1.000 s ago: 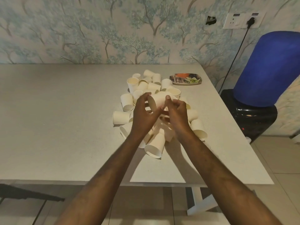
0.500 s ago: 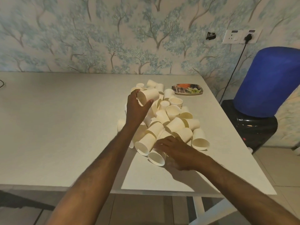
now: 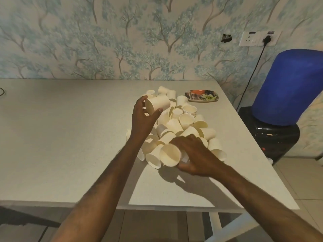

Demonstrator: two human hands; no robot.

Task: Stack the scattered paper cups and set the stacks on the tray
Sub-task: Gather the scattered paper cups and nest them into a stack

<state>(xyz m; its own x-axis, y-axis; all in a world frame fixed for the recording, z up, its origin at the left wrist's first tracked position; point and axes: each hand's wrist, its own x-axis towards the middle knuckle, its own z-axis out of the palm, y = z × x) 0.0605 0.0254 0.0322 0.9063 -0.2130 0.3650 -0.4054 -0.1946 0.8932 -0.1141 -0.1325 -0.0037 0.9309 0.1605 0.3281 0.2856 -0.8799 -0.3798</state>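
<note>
Gripping one cream paper cup (image 3: 158, 103) sideways in the left hand (image 3: 142, 117) above the scattered cup pile (image 3: 181, 124), curling the right hand (image 3: 194, 154) round another cup (image 3: 170, 155) at the pile's near edge, patterned tray (image 3: 201, 95) lying toward the desk's far right corner.

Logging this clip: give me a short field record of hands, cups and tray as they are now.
left hand: holds one cup on its side, above the pile
right hand: grip on a second cup at the pile's near edge
pile: loose cups on the table
tray: far right, no cups on it
</note>
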